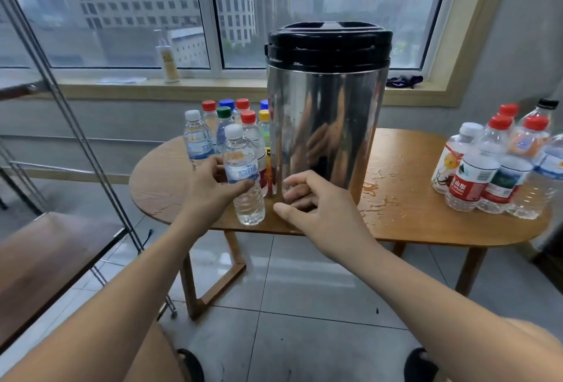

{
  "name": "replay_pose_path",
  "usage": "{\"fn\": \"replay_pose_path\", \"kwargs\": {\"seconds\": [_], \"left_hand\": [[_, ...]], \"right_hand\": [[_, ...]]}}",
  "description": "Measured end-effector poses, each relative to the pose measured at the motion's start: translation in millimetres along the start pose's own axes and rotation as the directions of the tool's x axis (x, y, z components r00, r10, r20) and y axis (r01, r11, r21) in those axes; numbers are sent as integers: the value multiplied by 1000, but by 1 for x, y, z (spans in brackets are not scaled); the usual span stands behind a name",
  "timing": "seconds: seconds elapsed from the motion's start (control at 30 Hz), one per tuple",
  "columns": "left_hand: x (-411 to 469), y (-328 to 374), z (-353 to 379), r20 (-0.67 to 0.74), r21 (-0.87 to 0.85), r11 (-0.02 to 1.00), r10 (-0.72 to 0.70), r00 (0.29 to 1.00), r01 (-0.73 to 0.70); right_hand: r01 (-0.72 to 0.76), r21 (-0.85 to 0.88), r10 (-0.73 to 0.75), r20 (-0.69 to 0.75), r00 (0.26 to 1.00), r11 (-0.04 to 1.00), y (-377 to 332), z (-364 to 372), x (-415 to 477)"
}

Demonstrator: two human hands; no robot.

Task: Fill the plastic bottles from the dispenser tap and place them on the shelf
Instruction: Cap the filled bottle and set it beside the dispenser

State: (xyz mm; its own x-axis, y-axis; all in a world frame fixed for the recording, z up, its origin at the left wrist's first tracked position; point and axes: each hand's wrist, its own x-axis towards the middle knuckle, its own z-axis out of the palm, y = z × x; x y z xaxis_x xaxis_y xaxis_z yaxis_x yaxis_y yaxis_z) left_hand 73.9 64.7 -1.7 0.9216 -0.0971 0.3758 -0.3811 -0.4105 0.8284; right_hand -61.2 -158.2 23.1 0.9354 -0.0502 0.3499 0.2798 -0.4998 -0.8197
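– Steel dispenser (pixel 329 125) stands mid-counter (pixel 164 189). The left grip (pixel 213 186) wraps round a white-capped plastic bottle (pixel 243 168) at its label, just beside the drum's left flank, near the front edge.

– And the right grip (pixel 316 201)?

– Fingers loosely curled, thumb apart, low at the drum's base. The tap is hidden under it, so I cannot tell whether it pinches anything.

– Advice?

– With the cap (pixel 234 131) on, I judge it must come off before the mouth goes under the tap. Hold the thin wall gently, or it may buckle and spill. To the right, spilled water (pixel 380 195) glistens on the wood, so bottles may slide there.

– Surroundings?

– More capped bottles (pixel 198 137) stand behind the left grip, a second group (pixel 493 168) at the counter's right end. A metal-framed shelf (pixel 54 247) waits left, over grey floor tiles (pixel 304 284), with a window (pixel 122 15) behind.
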Motion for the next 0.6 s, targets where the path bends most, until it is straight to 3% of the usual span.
{"fn": "replay_pose_path", "kwargs": {"seconds": [0.23,0.33,0.6], "left_hand": [[34,-18,3,-55,107,992,-65,996,70],[41,-26,5,-77,70,992,-97,992,103],[55,-33,4,-141,150,983,-86,986,107]], "right_hand": [[-9,-28,8,-18,1000,1000,-1,-7,3],[-7,-29,7,-20,1000,1000,-1,-12,2],[-1,-23,0,-43,999,1000,2,-16,2]]}}
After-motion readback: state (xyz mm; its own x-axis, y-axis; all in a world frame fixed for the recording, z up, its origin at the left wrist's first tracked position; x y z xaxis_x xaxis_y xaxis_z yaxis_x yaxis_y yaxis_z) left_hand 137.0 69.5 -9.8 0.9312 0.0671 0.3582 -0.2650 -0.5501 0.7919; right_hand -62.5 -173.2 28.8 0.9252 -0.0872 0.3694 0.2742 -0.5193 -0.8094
